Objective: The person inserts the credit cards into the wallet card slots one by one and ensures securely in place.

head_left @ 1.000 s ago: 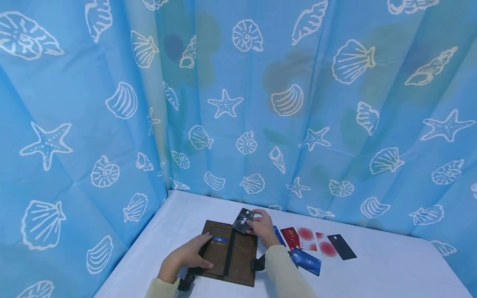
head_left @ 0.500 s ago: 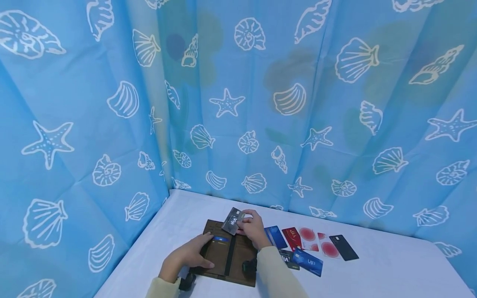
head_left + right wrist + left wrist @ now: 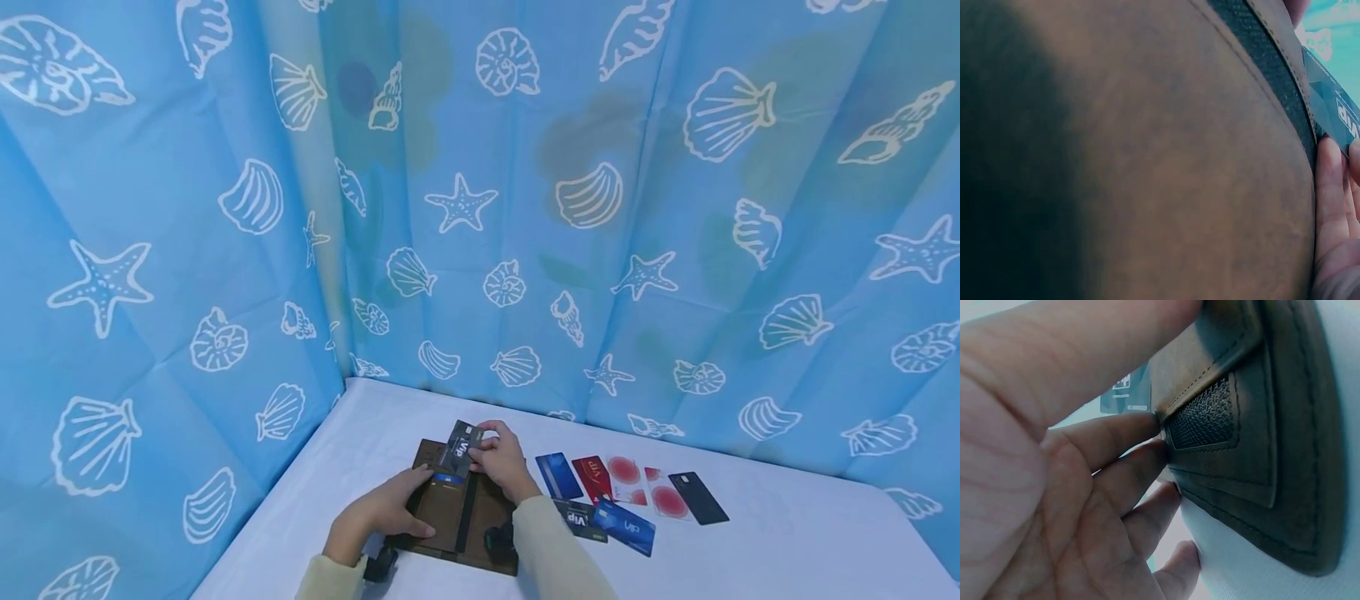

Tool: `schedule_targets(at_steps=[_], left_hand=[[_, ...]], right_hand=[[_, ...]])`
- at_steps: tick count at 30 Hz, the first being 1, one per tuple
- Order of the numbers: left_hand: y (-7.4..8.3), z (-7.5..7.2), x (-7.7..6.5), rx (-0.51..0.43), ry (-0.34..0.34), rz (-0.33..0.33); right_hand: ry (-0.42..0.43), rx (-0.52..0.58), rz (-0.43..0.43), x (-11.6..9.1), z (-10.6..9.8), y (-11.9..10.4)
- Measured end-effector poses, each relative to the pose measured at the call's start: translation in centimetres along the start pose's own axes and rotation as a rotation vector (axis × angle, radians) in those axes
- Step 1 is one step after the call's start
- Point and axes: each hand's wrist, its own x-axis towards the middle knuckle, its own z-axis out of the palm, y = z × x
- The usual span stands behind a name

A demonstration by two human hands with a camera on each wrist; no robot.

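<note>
White table (image 3: 750, 542), head view: right hand (image 3: 501, 457) grip pinching black card (image 3: 459, 446), left-wrist view: left hand (image 3: 1072, 506) fingers flat on wallet (image 3: 1260, 425)

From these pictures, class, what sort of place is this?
Probably a makeshift tabletop set: a seashell-print blue curtain walls in a white table, where cards lie in a row beside an open wallet.

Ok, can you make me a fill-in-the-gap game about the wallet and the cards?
The right hand holds a black ____ card.
The open wallet is the colour ____.
The left hand presses on the wallet's ____ half.
Between the blue card and the spotted cards lies a ____ card.

Missing words: VIP; brown; left; red
</note>
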Motion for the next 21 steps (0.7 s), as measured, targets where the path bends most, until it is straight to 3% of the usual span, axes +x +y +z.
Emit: schedule_targets(at_steps=[21], left_hand=[[0.29, -0.19, -0.38, -0.009, 0.006, 0.027]], right_hand=[[-0.046, -0.189, -0.096, -0.26, 0.23, -0.2]])
